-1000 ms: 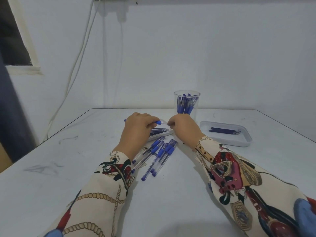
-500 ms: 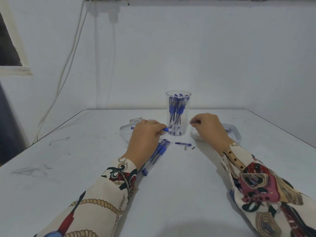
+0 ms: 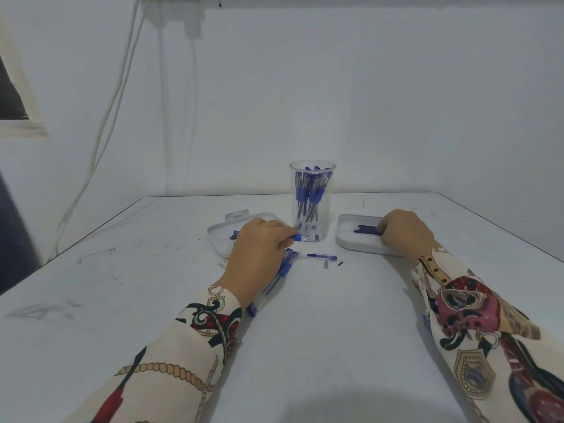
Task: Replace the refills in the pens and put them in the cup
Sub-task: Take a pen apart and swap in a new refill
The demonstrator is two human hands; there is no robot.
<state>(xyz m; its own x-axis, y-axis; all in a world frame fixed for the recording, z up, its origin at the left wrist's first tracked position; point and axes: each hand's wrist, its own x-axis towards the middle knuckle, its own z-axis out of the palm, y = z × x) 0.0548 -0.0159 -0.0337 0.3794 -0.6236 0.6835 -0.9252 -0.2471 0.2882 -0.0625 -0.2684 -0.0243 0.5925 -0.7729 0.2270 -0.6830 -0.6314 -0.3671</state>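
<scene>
While left hand (image 3: 259, 248) grips pen (image 3: 296, 238) | cup (image 3: 312, 203) just beyond

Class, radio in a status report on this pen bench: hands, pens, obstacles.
Left hand grips a pen. Right hand at refills in right tray. Cup part-filled. Small pen parts lie loose mid-table.

Left of the cup (image 3: 312, 203), the left hand (image 3: 256, 257) pinches a pen (image 3: 295, 238); right of it, the right hand (image 3: 404, 235) curls, knuckles up.
</scene>
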